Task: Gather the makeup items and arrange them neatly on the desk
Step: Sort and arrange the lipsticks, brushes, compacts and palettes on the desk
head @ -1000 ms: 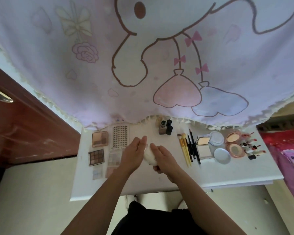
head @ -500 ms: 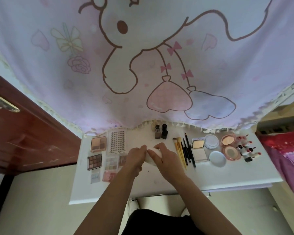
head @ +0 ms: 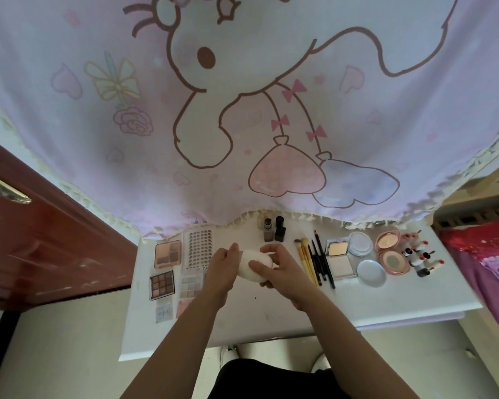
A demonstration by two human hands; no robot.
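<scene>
"Where were the hands when your feed came up?"

"Together, over the middle of the desk (head: 271, 318). I saw the left hand (head: 224, 266) and the right hand (head: 281, 267) both closed round one white round item (head: 254, 257). It sat squarely between them. The left palm cupped its left side with the thumb raised. The right fingers curled over its top, and the right thumb lay across its front."

"What was the item?"

"It was too blurred for me to say; possibly a puff or a pale case."

"And around the hands?"

"Just behind them stood two small bottles (head: 273, 230), upright and side by side under the curtain's hem. Near the right hand lay a row of brushes (head: 305, 260) and dark pencils (head: 322, 262). Further right came an open square powder compact (head: 339, 258), two pale blue round lids (head: 370, 273) and an open pink compact (head: 390, 252). A cluster of lipsticks (head: 421, 258) lay towards the desk's right end. Beside the left hand I had a dotted sheet (head: 199, 248). A shimmer palette (head: 191, 285) lay partly under that wrist. Further left were two eyeshadow palettes (head: 168, 254), one behind the other."

"Beyond the desk?"

"A printed pink curtain (head: 242, 116) hung over its far edge. There was a reddish-brown door (head: 46, 243) on the left and red bedding (head: 487, 249) on the right."
</scene>
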